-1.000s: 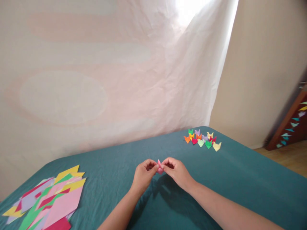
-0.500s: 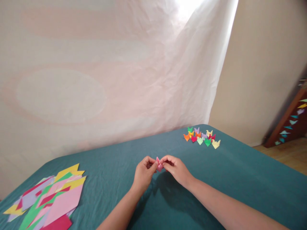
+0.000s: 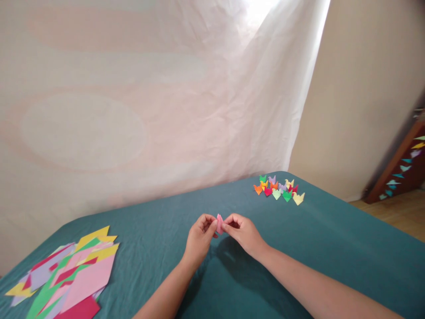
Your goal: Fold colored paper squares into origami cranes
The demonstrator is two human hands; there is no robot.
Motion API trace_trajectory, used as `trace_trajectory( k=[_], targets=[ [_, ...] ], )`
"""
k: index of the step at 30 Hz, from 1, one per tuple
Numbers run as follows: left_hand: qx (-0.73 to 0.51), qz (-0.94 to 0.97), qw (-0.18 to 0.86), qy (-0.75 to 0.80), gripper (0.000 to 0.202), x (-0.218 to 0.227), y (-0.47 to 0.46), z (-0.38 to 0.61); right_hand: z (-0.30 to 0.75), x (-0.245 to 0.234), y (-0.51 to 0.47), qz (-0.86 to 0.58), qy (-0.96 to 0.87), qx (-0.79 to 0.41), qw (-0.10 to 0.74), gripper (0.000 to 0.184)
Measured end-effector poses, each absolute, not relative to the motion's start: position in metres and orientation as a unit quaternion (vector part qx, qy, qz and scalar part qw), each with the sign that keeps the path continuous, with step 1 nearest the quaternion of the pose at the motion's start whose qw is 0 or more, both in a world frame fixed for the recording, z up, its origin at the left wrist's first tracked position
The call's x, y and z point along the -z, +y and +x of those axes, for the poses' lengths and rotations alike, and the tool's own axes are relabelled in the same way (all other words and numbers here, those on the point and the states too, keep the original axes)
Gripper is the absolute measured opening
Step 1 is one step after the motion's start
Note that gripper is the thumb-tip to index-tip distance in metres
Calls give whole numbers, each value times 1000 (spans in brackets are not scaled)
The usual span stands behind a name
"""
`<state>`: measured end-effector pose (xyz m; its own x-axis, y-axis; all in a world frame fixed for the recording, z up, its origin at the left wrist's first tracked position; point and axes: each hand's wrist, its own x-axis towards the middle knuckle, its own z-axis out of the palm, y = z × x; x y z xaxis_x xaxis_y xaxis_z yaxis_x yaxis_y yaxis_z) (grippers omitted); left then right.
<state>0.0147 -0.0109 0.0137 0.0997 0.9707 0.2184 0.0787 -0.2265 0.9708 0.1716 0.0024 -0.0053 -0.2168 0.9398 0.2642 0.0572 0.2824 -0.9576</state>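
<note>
A small pink folded paper piece [image 3: 219, 224] is held above the teal tablecloth [image 3: 332, 248], between both hands. My left hand [image 3: 199, 238] pinches its left side with thumb and fingertips. My right hand [image 3: 242, 232] pinches its right side, fingers curled. Both forearms reach in from the bottom edge. A cluster of several small folded paper figures [image 3: 279, 189] in orange, green, red, yellow and purple lies at the far right of the table, well beyond my right hand.
A loose pile of coloured paper sheets [image 3: 66, 277] lies at the near left of the table. A white cloth backdrop [image 3: 149, 97] hangs behind the table. At far right, a wooden piece of furniture [image 3: 401, 168] carries paper shapes.
Both hands with the pink piece have shifted slightly away from me and closer together. The piece now stands more upright and narrow between the fingertips.
</note>
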Motion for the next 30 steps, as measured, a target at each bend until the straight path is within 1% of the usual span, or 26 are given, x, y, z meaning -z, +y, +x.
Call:
trace_trajectory(
  k=[7, 11, 13, 16, 20, 23, 30],
  targets=[
    [-491, 589, 461, 447, 26, -9, -8, 14, 169, 12, 7, -384, -611, -459, 518, 24],
    [-497, 588, 458, 444, 22, -7, -9, 16, 168, 14, 9, -366, -591, -491, 525, 30],
    [-504, 587, 456, 439, 20, -8, -10, 17, 168, 13, 8, -358, -598, -501, 512, 27],
    [-516, 572, 461, 441, 24, -10, -11, 18, 169, 12, 6, -360, -606, -498, 506, 24],
    [-488, 569, 471, 465, 25, -9, -10, 17, 170, 10, 5, -371, -605, -481, 515, 21],
    [-474, 588, 447, 480, 22, -9, -10, 16, 171, 10, 6, -373, -609, -468, 521, 20],
    [-440, 670, 333, 498, 18, -10, -13, 14, 172, 13, 8, -361, -612, -492, 502, 21]
  ],
)
